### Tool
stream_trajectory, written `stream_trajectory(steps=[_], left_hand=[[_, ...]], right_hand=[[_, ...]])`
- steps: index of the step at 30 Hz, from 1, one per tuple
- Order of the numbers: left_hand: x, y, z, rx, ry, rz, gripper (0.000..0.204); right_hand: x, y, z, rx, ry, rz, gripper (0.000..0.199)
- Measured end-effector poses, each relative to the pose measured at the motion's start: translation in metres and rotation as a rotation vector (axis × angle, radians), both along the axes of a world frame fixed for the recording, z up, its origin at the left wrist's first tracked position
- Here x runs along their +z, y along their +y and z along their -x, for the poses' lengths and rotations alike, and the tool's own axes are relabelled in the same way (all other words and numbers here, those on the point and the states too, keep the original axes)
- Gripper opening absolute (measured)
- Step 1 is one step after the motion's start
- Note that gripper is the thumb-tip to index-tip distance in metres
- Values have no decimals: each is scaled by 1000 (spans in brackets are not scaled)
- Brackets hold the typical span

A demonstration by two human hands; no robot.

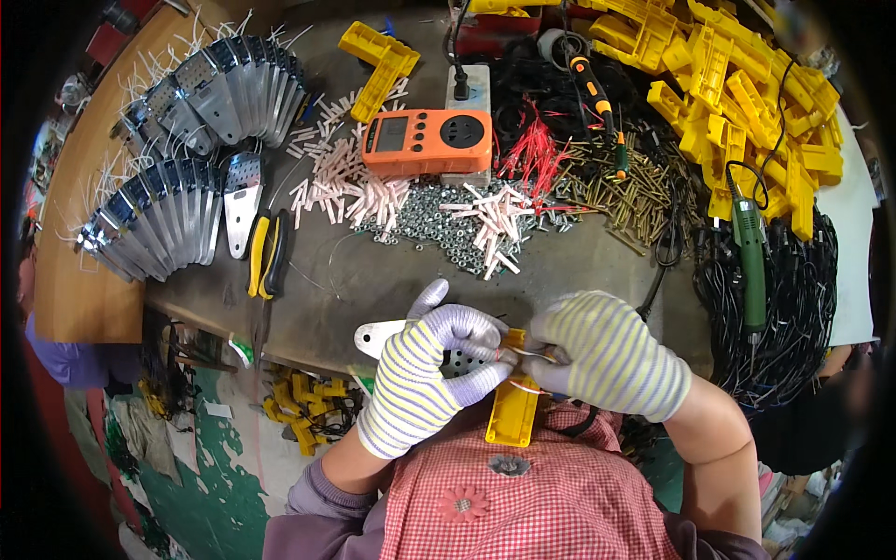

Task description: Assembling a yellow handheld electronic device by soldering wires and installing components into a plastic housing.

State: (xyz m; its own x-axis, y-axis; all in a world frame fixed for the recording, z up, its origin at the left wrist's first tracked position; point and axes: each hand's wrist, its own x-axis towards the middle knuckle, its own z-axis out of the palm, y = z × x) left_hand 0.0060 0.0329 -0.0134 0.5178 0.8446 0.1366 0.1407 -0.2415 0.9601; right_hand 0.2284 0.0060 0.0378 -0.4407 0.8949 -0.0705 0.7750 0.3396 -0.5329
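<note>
My left hand and my right hand, both in striped work gloves, meet at the near edge of the workbench. Each is closed, with fingertips pinching thin wires of white and red between them. Just under the fingers lies a yellow plastic housing, its near end pointing at my apron. A perforated metal plate with a rounded end sticks out past my left hand, which covers much of it. Where exactly the wire ends sit is hidden by my fingers.
Beyond my hands lie loose nuts, pale sleeves and brass screws around an orange meter. Pliers and fanned metal plates are left; yellow housings, black cables and a green screwdriver right.
</note>
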Motion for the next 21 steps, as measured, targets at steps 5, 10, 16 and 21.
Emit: stream_trajectory(steps=[5, 10, 16, 21], left_hand=[[9, 7, -3, -70, 97, -116, 13], [20, 16, -32, -57, 165, -265, 14], [28, 9, -34, -65, 320, -399, 13], [32, 2, -33, -55, 396, -458, 14]], right_hand=[[-13, -10, -25, -57, 326, -57, 19], [-9, -17, -26, -206, 399, 107, 18], [-10, -17, -25, -266, 436, 184, 15], [-8, -14, -24, -246, 445, 152, 13]])
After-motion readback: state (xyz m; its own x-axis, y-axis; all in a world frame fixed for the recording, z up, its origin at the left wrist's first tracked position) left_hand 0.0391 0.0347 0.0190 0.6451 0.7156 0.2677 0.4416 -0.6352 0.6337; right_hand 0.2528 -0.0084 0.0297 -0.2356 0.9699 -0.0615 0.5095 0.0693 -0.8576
